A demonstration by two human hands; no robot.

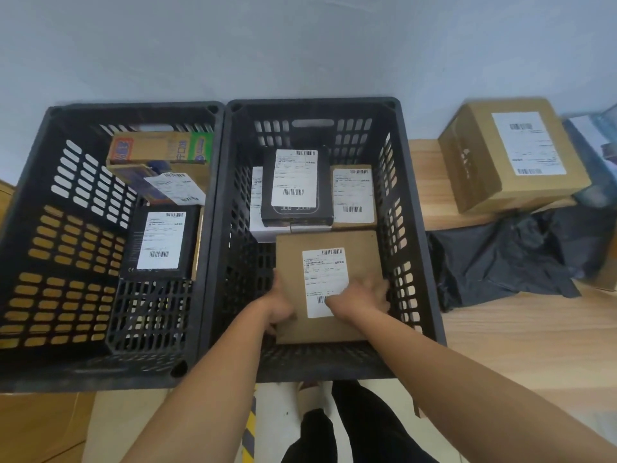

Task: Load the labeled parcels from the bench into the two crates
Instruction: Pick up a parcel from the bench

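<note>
1. Both grips held the brown parcel (293, 255): the left grip (279, 307) curled round its left edge, the right grip (362, 295) lay over its label (323, 272), fingers bent at the right edge.
2. It sat between them, inside the right crate (314, 104), before the black parcel (297, 213).

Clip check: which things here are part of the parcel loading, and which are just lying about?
Job: flat cardboard parcel held by left hand and right hand; right crate; left crate; labeled cardboard box on the bench.
Lying about: crumpled black plastic, no label visible; striped floor tape.
</note>
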